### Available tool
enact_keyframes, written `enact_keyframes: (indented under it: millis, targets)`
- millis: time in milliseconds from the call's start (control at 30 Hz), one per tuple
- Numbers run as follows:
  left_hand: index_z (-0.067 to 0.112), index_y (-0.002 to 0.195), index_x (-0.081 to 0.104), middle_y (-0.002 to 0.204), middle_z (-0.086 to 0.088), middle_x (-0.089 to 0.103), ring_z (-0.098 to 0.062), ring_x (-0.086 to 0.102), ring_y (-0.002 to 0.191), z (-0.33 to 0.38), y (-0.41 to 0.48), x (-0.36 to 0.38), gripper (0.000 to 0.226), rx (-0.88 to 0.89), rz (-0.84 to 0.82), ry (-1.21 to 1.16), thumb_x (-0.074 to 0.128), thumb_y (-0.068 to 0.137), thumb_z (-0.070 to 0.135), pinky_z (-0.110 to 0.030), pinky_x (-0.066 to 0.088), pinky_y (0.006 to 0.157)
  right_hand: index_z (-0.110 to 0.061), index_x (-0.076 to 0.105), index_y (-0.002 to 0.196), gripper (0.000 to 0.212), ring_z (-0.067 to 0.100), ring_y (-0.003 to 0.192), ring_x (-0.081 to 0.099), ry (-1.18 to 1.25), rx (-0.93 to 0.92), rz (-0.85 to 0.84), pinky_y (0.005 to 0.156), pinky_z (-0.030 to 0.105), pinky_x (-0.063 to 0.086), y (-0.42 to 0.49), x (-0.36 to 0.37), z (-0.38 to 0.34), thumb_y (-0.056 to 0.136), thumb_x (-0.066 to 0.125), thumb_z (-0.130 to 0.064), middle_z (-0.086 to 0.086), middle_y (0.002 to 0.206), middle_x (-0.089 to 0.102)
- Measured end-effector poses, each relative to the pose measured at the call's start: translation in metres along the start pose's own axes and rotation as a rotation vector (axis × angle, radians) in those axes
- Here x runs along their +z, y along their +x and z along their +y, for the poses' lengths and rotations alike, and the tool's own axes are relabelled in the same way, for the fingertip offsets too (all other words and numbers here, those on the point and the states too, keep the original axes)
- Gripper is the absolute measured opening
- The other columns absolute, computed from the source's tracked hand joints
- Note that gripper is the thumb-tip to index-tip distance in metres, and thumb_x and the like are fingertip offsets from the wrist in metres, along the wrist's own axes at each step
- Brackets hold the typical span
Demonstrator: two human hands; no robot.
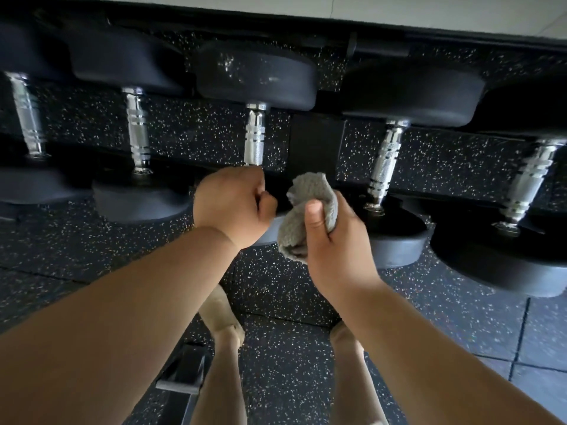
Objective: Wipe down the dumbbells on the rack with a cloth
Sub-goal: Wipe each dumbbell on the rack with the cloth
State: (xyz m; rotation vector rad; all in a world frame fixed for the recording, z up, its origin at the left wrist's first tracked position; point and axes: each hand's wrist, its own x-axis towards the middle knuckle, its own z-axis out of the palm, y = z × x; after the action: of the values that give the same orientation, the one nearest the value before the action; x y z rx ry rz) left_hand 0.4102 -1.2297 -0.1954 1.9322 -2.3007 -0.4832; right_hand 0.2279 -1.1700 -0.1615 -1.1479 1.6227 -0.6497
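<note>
At the rack (pixel 316 142), front centre: five black-headed dumbbells (pixel 139 133) side by side, knurled chrome bars running away from the camera. Left grip (pixel 231 204) is a closed fist at the near end of the middle dumbbell (pixel 256 75) handle (pixel 254 139), fingers curled round the bar. Near head of that dumbbell is mostly hidden under the wrist. Right grip (pixel 334 240) is closed on the cloth (pixel 306 207): grey, fluffy, bunched up, thumb pressed flat across it, wad sticking out above and below the hand. Cloth sits just right of the left grip, between the middle dumbbell and the next dumbbell (pixel 411 93) to the right, over the edge of a near head. Can't tell whether it touches metal or rubber. Black rubber floor (pixel 291 289) with white flecks lies under everything. Bare legs (pixel 221 348) at bottom of view, pale wall (pixel 276 7) strip along the top.
</note>
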Motion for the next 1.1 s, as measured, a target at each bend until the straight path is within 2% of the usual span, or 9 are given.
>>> enact_keyframes:
  millis: [200,333,400,500,633,767,867,1000,1100]
  targets:
    - [0.017,0.090,0.064,0.074,-0.003,0.058,-0.024,0.048,0.067,-0.004,-0.001,-0.004,0.029,-0.051,0.023,-0.156,0.042,0.081,0.034,-0.032,0.031,0.060,-0.039,0.050,0.118,0.050,0.008,0.110,0.061,0.157,0.189,0.074,0.100,0.033,0.050,-0.001,0.049,-0.009,0.094,0.020,-0.071,-0.009,0.115,0.065]
    - [0.019,0.101,0.065,0.091,-0.002,0.064,-0.026,0.057,0.083,-0.003,-0.001,-0.016,0.026,-0.161,-0.032,-0.341,0.045,0.086,0.026,-0.038,0.046,0.070,-0.028,0.049,0.143,0.066,0.016,0.131,0.049,0.041,0.191,0.088,0.117,0.042,0.036,-0.006,0.081,-0.022,0.101,0.019,-0.068,-0.001,0.140,0.054]
    - [0.016,0.104,0.066,0.097,0.003,0.059,-0.022,0.057,0.092,-0.011,-0.009,-0.029,0.023,-0.122,-0.038,-0.443,0.048,0.091,0.017,-0.038,0.049,0.080,-0.025,0.049,0.145,0.059,0.018,0.129,0.051,-0.033,0.223,0.071,0.115,0.040,0.038,-0.006,0.077,-0.024,0.105,0.022,-0.059,-0.001,0.138,0.055]
    - [0.012,0.106,0.068,0.098,0.007,0.053,-0.018,0.055,0.096,-0.060,-0.021,-0.057,0.019,-0.007,0.034,-0.314,0.054,0.095,0.005,-0.035,0.047,0.087,-0.019,0.054,0.140,0.056,0.021,0.125,0.053,-0.147,0.203,0.106,0.109,0.035,0.040,-0.002,0.081,-0.026,0.108,0.023,-0.053,0.001,0.131,0.057]
    - [0.016,0.104,0.067,0.101,-0.001,0.068,-0.030,0.059,0.100,-0.156,-0.016,-0.081,0.018,-0.031,0.064,-0.002,0.051,0.096,0.023,-0.045,0.047,0.092,-0.017,0.062,0.126,0.065,0.028,0.127,0.050,-0.525,0.046,0.212,0.118,0.044,0.030,0.009,0.128,-0.046,0.102,0.020,-0.060,0.004,0.127,0.063]
    - [0.016,0.102,0.068,0.102,-0.008,0.067,-0.035,0.059,0.099,-0.202,-0.005,-0.068,0.034,-0.029,-0.122,0.114,0.045,0.095,0.041,-0.046,0.047,0.087,-0.022,0.070,0.112,0.042,0.028,0.110,0.059,-0.810,-0.244,0.161,0.110,0.042,0.038,0.009,0.156,-0.054,0.096,0.051,-0.057,-0.001,0.112,0.068]
    - [0.015,0.098,0.069,0.097,-0.010,0.067,-0.037,0.058,0.093,-0.216,-0.009,-0.056,0.035,0.067,-0.092,0.093,0.047,0.092,0.042,-0.047,0.049,0.082,-0.020,0.070,0.114,0.041,0.028,0.106,0.064,-0.760,-0.315,0.179,0.103,0.044,0.046,0.013,0.132,-0.032,0.084,0.065,-0.047,0.000,0.111,0.070]
    - [0.012,0.096,0.067,0.096,-0.010,0.070,-0.038,0.060,0.091,-0.224,-0.010,-0.051,0.028,0.147,-0.037,0.064,0.052,0.092,0.035,-0.050,0.049,0.082,-0.012,0.068,0.117,0.048,0.025,0.100,0.061,-0.458,-0.086,0.316,0.086,0.029,0.047,0.012,0.108,-0.010,0.091,0.055,-0.050,0.000,0.110,0.063]
    - [0.012,0.093,0.066,0.094,-0.010,0.069,-0.037,0.058,0.089,-0.226,-0.009,-0.051,0.025,0.157,-0.025,0.051,0.053,0.091,0.033,-0.049,0.047,0.081,-0.011,0.069,0.112,0.041,0.031,0.103,0.060,-0.426,-0.018,0.441,0.094,0.037,0.048,0.015,0.124,-0.020,0.093,0.053,-0.044,0.007,0.111,0.066]
